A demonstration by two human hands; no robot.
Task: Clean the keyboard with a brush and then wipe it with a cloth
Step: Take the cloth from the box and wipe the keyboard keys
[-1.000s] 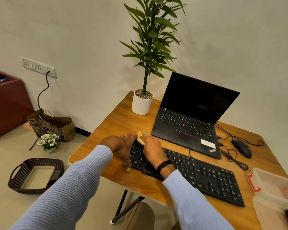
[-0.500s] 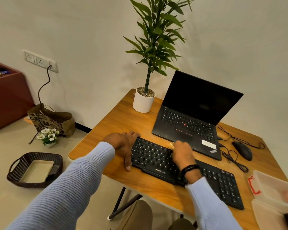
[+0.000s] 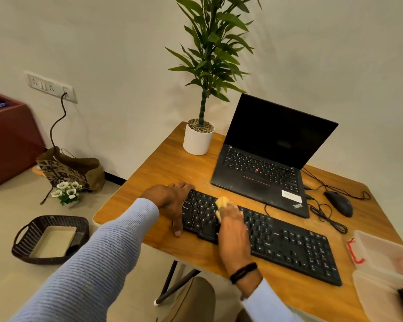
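On the desk [image 3: 168, 168] the keyboard [image 3: 277, 238] lies before the laptop [image 3: 261, 173], plant [image 3: 198, 138] behind-left, mouse [image 3: 339, 203] right.

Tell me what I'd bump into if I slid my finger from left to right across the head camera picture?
A dark woven basket → left hand → yellow cloth → black mouse → clear plastic box. The keyboard and laptop stretch across several of these, so I skipped them.

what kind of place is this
Probably a small office or home workspace. A wooden desk holds an open laptop, a separate black keyboard and a wired mouse, and there is a wall socket on the plain wall nearby.
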